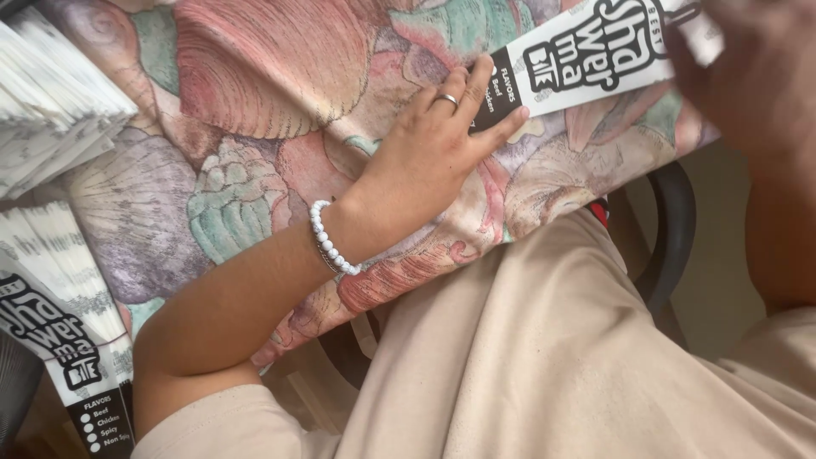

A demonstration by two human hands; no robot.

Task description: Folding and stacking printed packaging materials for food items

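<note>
I'm looking straight down on the left hand (438, 144), lying flat on a tablecloth (255, 127) printed with big pastel seashells, fingers spread and reaching toward two o'clock. The fingertips (483, 70) press down on the black end of a long white-and-black printed carton sleeve (586, 55), pinning it to the cloth rather than pinching it; a plain ring sits on one finger and a white bead bracelet (330, 242) circles the wrist. The sleeve runs from the hand up toward one o'clock, where the right hand (752, 76) comes in, very close to the lens and blurred. It overlaps the sleeve's far end, but I cannot tell whether its fingers are closed on the card or just resting there. Over at nine o'clock I've got a stack of folded white sheets (51, 102) at the edge of the table, and below it, at eight o'clock, a fanned pile of the same flat printed sleeves (68, 323). The lower half of my view is beige clothing (544, 357), with a dark chair rim (676, 229) showing at four o'clock.
</note>
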